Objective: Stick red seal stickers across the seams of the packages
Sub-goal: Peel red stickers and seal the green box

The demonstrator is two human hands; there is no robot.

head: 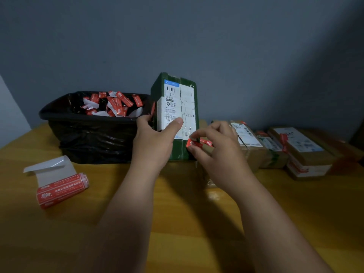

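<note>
On the table's far middle, I am steadying the green box [175, 115] upright with my left hand [155, 140], thumb curled onto its label, so the seam faces me. My right hand [214, 146] is pinching a red sticker [194, 143] against the box's lower right edge, likely to bridge that seam. Sealed boxes [291, 150] are lying right; the sticker roll [61, 189] near left, beside the bin [88, 134].

At the frame's centre, the white shipping label [178, 109] on the upright green package [175, 115] is showing "501" under a barcode. Other print is blurring beyond reading.
</note>
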